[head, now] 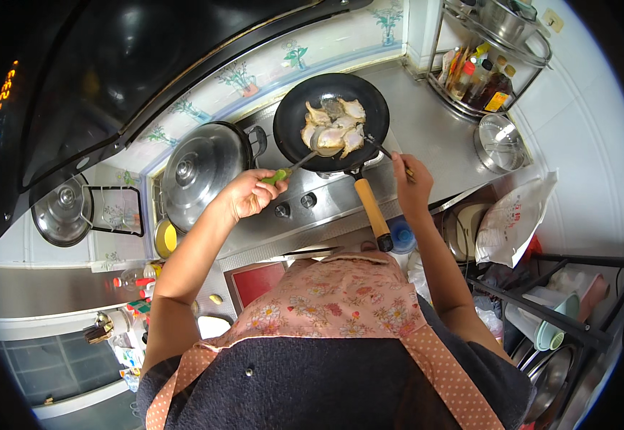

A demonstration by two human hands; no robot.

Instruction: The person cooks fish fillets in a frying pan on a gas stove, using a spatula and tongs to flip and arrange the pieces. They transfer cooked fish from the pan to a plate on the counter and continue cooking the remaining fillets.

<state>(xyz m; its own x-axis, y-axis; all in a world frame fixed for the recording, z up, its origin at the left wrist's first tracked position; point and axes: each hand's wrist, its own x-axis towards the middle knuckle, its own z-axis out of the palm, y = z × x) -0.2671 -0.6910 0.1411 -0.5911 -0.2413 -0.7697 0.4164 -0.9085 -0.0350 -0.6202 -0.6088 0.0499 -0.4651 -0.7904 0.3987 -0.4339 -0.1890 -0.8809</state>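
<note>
My left hand (253, 193) grips the green handle of a metal ladle (305, 159). The ladle's bowl rests in a black wok (296, 107), under the near edge of several pale, lightly browned pieces of meat (339, 129), possibly poultry. My right hand (415, 180) holds a thin dark utensil (381, 147), perhaps chopsticks, its tip at the right side of the meat. Between my forearms the wok's wooden handle (370, 207) points toward me. The wok sits on a steel gas stove (333, 196) with two knobs; the burner beneath is mostly hidden.
A large lidded pot (199, 172) occupies the stove's left side. Overhead left hangs a dark range hood (145, 59). At the back right, a corner rack (435, 70) holds sauce bottles (484, 83), with a steel strainer basket (500, 142) nearby. A black metal shelf (548, 306) stands low on the right.
</note>
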